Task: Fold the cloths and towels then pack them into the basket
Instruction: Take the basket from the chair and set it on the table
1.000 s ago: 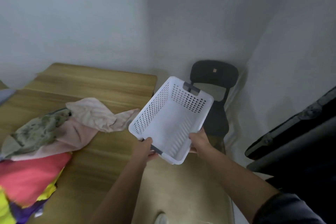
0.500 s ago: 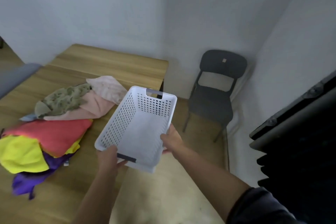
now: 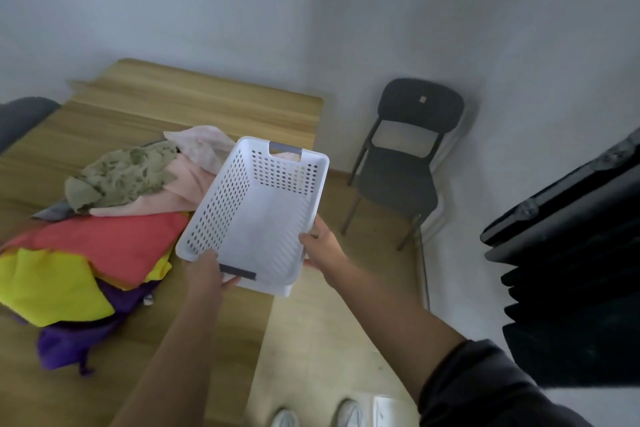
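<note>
White basket x1, L hand, R hand (cloth pile x1)

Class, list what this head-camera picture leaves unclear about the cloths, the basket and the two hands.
1. Cloth pile: head view, cut by the left edge; upper cloths cover lower ones, so no count.
2. Pink cloth: right part hidden behind the basket wall.
3. Left hand and right hand: fingers mostly hidden by the basket they hold.
</note>
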The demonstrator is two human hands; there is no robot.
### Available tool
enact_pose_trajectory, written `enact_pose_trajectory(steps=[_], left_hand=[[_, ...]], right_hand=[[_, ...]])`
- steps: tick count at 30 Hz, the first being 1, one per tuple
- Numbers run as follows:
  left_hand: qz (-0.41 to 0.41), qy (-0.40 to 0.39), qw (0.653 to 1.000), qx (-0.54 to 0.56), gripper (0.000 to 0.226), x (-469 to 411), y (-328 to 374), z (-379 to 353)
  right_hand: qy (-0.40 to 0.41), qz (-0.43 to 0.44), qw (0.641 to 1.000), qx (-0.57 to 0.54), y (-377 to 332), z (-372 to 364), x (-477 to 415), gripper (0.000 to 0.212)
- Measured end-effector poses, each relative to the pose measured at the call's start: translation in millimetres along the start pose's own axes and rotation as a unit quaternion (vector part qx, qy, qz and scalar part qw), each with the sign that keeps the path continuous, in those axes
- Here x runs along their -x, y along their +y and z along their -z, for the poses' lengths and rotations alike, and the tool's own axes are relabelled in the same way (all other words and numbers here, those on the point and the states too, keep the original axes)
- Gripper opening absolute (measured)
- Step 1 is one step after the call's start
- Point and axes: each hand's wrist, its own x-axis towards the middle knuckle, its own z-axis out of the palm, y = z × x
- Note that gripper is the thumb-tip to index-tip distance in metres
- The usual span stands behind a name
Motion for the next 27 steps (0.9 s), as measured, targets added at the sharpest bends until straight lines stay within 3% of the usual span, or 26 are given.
enact_pose_trajectory(steps=[4, 11, 16, 20, 24, 27], left_hand=[[-0.010, -0.001, 1.000, -0.011, 0.027, -5, 11, 4], [-0.010, -0.064, 0.997, -0.050, 0.055, -7, -6, 23], [0.027, -0.117, 0.989, -0.085, 0.072, 22, -47, 27], [0.020, -0.167, 0.973, -0.158, 0.060, 49, -74, 27], [-0.008, -0.227, 0.955, -0.192, 0.023, 96, -99, 35], [-0.054, -0.254, 0.946, -0.195, 0.013, 142, -120, 54]], right_hand=[[-0.019, 0.005, 0.999, -0.043, -2, -9, -2, 0.050], [0.003, -0.021, 0.998, -0.057, 14, -4, 14, 0.061], [0.065, -0.057, 0.985, -0.152, 56, 19, 53, 0.056], [0.101, -0.049, 0.967, -0.230, 75, 35, 94, 0.050], [0.122, -0.017, 0.959, -0.257, 97, 46, 161, 0.031], [0.135, 0.004, 0.951, -0.278, 123, 50, 218, 0.023]])
